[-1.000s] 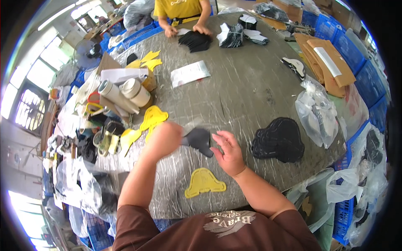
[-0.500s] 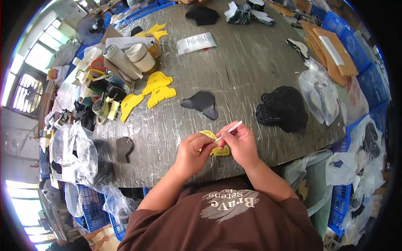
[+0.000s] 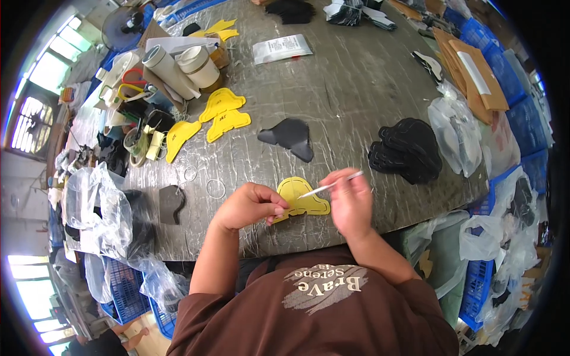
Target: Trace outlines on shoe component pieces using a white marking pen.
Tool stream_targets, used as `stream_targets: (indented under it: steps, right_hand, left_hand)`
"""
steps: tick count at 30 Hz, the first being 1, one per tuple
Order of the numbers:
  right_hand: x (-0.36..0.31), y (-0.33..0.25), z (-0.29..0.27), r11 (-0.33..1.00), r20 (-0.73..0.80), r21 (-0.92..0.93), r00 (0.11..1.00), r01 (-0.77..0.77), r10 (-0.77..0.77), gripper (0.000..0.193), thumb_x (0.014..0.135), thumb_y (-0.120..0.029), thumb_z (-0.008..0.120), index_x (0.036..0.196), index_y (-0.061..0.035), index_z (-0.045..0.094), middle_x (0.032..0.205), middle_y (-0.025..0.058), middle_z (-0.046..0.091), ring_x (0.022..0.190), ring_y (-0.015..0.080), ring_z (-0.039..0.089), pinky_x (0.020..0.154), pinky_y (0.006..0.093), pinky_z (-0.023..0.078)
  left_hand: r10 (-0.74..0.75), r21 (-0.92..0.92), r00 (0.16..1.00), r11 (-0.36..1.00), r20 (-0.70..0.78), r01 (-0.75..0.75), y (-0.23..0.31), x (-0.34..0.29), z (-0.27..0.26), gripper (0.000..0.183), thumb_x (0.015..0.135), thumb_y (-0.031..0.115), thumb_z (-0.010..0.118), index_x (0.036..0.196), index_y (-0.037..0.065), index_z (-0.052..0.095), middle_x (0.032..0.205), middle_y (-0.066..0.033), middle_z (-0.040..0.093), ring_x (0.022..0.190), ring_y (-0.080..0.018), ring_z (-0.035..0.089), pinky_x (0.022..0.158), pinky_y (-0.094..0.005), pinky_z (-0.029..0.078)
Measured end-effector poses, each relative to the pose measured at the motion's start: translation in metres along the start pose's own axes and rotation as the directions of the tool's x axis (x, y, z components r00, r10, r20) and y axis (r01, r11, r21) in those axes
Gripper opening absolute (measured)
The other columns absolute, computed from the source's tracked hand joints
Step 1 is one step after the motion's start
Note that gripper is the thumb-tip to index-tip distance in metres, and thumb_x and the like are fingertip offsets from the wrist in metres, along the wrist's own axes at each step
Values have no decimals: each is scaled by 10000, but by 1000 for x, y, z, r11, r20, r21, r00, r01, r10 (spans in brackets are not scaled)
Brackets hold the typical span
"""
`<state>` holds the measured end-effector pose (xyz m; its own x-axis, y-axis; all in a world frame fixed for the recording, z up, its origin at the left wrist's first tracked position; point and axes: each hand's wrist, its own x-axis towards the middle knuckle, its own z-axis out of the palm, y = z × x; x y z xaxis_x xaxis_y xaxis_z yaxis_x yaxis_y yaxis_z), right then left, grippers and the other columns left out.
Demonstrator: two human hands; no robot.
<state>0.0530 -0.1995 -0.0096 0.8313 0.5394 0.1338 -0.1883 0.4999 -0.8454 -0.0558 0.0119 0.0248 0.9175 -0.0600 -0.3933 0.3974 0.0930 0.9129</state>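
A slim white pen (image 3: 328,187) is held in my right hand (image 3: 351,207), its thin tip pointing left over a yellow template (image 3: 290,191). The template is curved, with slots along its edge, and lies flat on the table near me. My left hand (image 3: 248,206) is at the template's left edge, thumb and fingers pinched together. Whatever those fingers hold, if anything, is hidden. Just beyond the template lies a smooth dark grey cut piece (image 3: 291,137). A stack of black shaped pieces (image 3: 407,149) sits to the right.
More yellow templates (image 3: 224,113) lie left of the middle. Behind them stand tubs and rolls (image 3: 196,66), with scissors (image 3: 132,83) among them. A small dark piece (image 3: 171,204) is at the left. Plastic bags (image 3: 456,133) and brown cardboard (image 3: 469,65) line the right side.
My hands have moved apart, the left one leftward and the right one slightly right with the pen. The left fingers have come off the pen, and the yellow template shows more.
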Motion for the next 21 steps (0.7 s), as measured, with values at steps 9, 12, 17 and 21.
stream_targets:
  steps: [9,12,17,21]
  right_hand:
    - [8,-35,-7,342,325,-887,946,311,-17,209,803,-71,683,999,-44,615,935,106,576,845,286,597,765,365,497]
    - [-4,-24,-14,186,370,-920,921,345,124,364,679,-155,800,989,-47,643,994,69,580,940,277,574,785,385,498]
    - [-9,-20,-15,170,335,-936,930,309,151,402,646,-156,820,994,-34,662,974,66,584,929,273,579,791,380,500]
    - [-12,-19,-18,186,331,-935,930,301,162,384,627,-147,830,955,-23,674,949,70,583,908,271,588,784,377,502]
  left_hand:
    - [634,859,581,421,-509,293,-18,-12,-14,206,841,97,675,1028,12,676,1063,-176,662,904,-328,640,794,-383,535]
    - [637,957,768,255,-61,-135,-13,-19,34,159,762,74,689,895,13,627,1043,-165,625,951,-346,599,820,-422,511]
    - [644,949,765,246,-9,-196,-36,-22,74,322,800,83,660,1089,-54,625,1078,-191,607,1000,-341,580,862,-414,505]
    - [639,950,765,282,-83,-133,-50,-19,73,320,755,-13,641,1072,-44,615,1107,-191,613,985,-351,593,867,-424,510]
